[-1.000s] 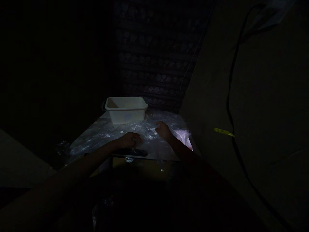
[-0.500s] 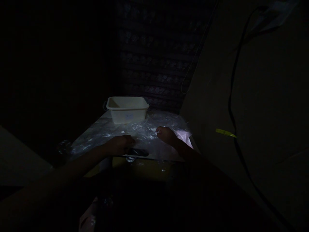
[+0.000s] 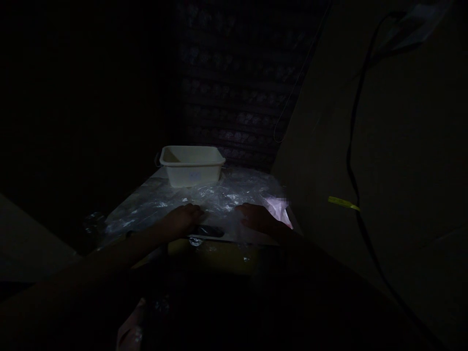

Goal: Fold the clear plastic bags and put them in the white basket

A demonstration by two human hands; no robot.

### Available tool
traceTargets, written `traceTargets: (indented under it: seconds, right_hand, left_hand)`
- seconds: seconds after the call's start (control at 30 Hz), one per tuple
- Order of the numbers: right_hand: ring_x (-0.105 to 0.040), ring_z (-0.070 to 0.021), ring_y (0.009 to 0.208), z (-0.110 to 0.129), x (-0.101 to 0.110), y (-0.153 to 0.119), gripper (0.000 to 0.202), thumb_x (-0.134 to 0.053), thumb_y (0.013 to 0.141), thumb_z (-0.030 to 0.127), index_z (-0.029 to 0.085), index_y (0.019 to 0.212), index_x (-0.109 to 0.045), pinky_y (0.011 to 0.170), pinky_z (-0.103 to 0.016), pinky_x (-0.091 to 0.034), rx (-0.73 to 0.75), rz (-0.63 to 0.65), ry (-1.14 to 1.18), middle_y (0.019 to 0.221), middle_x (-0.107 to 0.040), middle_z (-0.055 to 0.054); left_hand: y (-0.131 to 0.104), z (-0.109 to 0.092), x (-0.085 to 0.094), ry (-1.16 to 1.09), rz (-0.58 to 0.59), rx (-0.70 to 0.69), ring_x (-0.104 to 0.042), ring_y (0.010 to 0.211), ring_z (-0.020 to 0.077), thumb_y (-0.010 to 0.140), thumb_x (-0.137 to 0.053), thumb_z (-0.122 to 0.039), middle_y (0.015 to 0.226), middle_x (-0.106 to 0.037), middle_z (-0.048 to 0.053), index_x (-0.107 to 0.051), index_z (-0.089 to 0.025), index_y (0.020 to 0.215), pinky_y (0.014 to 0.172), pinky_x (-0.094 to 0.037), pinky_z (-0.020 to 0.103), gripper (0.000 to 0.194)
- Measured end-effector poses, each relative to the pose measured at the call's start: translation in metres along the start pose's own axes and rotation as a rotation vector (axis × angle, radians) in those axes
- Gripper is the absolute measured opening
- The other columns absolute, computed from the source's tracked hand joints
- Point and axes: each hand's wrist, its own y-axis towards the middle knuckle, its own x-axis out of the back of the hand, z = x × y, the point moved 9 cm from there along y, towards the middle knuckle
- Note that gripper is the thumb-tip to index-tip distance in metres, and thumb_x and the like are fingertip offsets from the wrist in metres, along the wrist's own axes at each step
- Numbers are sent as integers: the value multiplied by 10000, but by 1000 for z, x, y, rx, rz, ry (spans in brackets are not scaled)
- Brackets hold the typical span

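Crinkled clear plastic film (image 3: 215, 197) covers much of a pale table in dim light. My left hand (image 3: 185, 217) rests on the film near the table's front edge, just behind a dark flat object (image 3: 210, 230). To the right, my right hand (image 3: 252, 216) lies on the film, its fingers pointing left. Both hands are dark, and whether either one grips the film is too dim to tell. A pale pinkish-white piece (image 3: 278, 209) lies beyond the right wrist.
A cream plastic tub (image 3: 193, 173) stands at the back left of the table. A wall with a dark cable (image 3: 351, 170) and a yellow tag (image 3: 341, 202) rises at the right. Patterned dark fabric (image 3: 237, 97) hangs behind.
My right hand has shifted slightly down and its fingers look flatter. My left hand has moved a little, its fingers lying higher on the film.
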Motion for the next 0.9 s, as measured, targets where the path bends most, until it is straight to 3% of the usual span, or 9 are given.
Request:
traceTargets:
  seconds: [0.2,0.4,0.6,0.73,0.9]
  right_hand:
    - [-473,-106,747,10,8,8,208,-365,719,206,170,799,-554,624,-202,-362,55,-138,140,795,-524,-35]
    - [-463,-75,618,-13,13,18,103,-464,643,178,137,644,-558,594,-185,-370,-151,-328,521,683,-507,-24]
    - [-450,-76,582,-33,17,20,54,-505,589,179,142,553,-521,576,-196,-371,-335,-421,707,633,-513,-7]
    - [-443,-65,460,-42,6,18,103,-479,610,211,135,543,-501,462,-178,-354,-509,-348,898,466,-464,32]
    - [-371,-48,269,-39,-12,18,157,-438,647,215,140,509,-441,302,-149,-251,-650,-245,1096,304,-377,69]
  left_hand:
    - [6,0,-3,-70,-16,22,-444,901,166,680,-398,-177,972,-513,80,-487,-155,967,764,-351,284,302]
    - [12,19,5,-375,-76,197,-494,811,143,686,-332,-196,886,-558,74,-541,-120,852,725,-371,253,278]
    - [13,43,4,-657,-116,482,-523,621,137,627,-409,-282,675,-584,20,-545,-136,686,573,-398,236,208]
    - [10,52,-11,-946,-115,655,-489,425,89,653,-387,-304,587,-556,3,-477,-134,623,450,-385,222,195]
    - [7,48,-28,-1255,-93,807,-527,406,113,684,-401,-279,562,-539,-3,-396,-148,662,371,-363,209,133]
